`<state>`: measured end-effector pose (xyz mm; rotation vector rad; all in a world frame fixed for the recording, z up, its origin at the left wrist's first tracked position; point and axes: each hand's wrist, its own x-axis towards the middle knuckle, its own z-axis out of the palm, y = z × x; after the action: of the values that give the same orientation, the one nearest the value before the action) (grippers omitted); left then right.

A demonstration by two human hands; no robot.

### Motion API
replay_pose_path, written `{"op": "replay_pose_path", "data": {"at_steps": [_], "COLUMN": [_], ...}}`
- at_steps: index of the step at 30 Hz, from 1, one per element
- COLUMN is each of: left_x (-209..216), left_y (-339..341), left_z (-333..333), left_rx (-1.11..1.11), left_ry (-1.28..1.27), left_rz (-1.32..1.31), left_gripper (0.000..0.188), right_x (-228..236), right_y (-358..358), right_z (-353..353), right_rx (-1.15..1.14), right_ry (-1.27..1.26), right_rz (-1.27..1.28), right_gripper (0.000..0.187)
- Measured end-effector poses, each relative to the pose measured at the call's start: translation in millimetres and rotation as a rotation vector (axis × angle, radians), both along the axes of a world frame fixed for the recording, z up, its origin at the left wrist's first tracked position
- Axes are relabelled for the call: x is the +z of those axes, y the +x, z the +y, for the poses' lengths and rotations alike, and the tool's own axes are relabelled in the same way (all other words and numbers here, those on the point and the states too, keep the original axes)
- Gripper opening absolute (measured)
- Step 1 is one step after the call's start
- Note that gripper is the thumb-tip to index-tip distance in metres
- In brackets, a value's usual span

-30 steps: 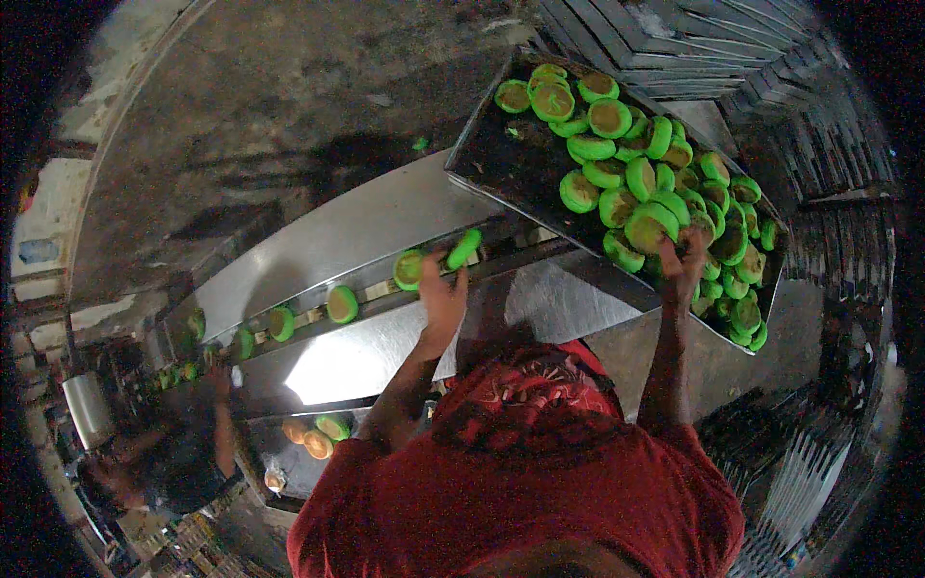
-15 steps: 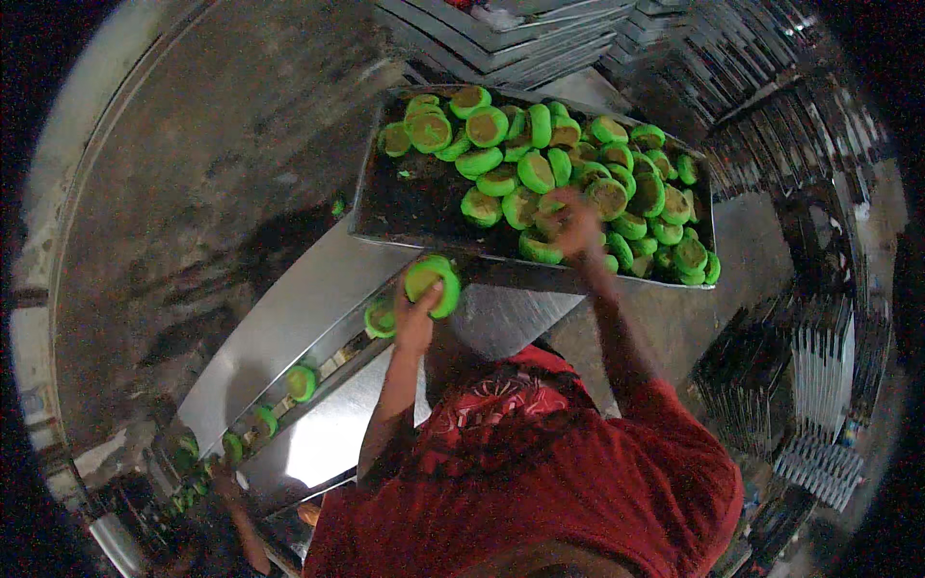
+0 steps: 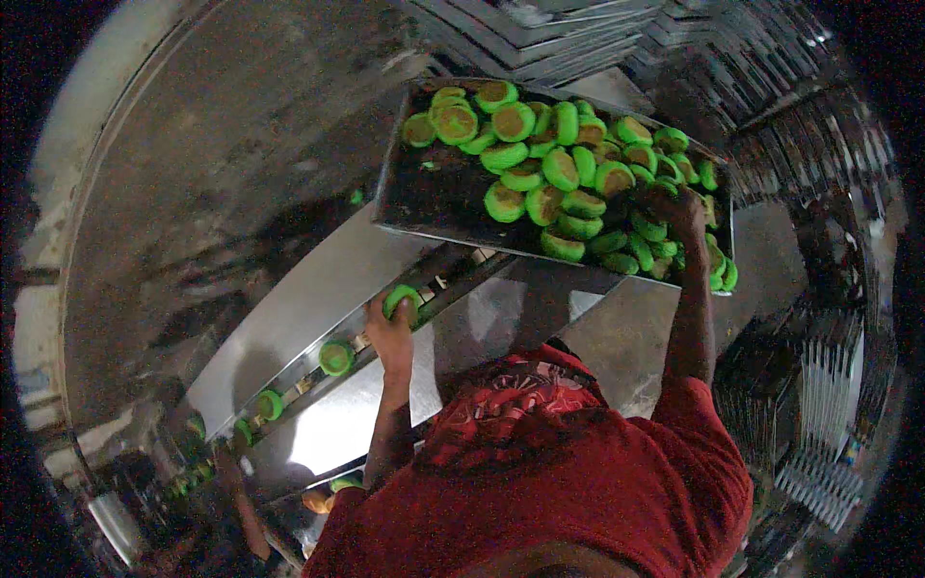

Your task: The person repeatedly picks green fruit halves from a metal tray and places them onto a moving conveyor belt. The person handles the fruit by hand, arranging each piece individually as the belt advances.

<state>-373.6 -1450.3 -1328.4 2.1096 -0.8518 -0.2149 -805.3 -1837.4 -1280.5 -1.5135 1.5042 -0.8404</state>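
Observation:
My left hand (image 3: 390, 337) is closed on a round green bun (image 3: 401, 301), holding it at the narrow conveyor channel (image 3: 361, 344). Whether that bun touches the channel floor I cannot tell. Further down the channel lies another green bun (image 3: 335, 357), with more beyond it toward the lower left. My right hand (image 3: 676, 207) reaches into the right side of a dark metal tray (image 3: 434, 207) heaped with green buns, many showing brown undersides. Its fingers are dark and blurred among the buns, so their grip is unclear.
A sloping sheet-metal surface (image 3: 299, 289) flanks the channel. At the lower left, a co-worker's arm (image 3: 241, 501) reaches to the channel's far end. Stacked metal trays (image 3: 540, 39) stand behind the tray, and more racked trays (image 3: 819, 385) line the right.
My left hand has brought its bun down from near the tray's front edge to the channel. My right hand has moved right across the pile. The view has shifted slightly.

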Motion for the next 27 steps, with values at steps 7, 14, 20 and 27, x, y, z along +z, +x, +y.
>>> {"op": "replay_pose_path", "data": {"at_steps": [7,14,20,27], "left_x": [-85,-92,-137,-206], "left_y": [-49,-71,-77,-59], "left_z": [-98,-135,-170,-136], "left_rx": [-0.052,-0.137,-0.126,-0.045], "left_ry": [-0.061,0.079,-0.576,0.176], "left_rz": [0.154,-0.103,1.233,0.117], "left_gripper": [0.047,0.045,0.038,0.042], "right_x": [-73,-128,-138,-132], "right_y": [81,174,205,67], "right_z": [23,74,92,-85], "right_rx": [0.014,0.206,1.114,-0.160], "right_ry": [-0.627,-0.818,-0.926,-0.211], "right_rz": [0.226,0.131,0.052,0.506], "right_gripper": [0.036,0.037,0.044,0.086]}}
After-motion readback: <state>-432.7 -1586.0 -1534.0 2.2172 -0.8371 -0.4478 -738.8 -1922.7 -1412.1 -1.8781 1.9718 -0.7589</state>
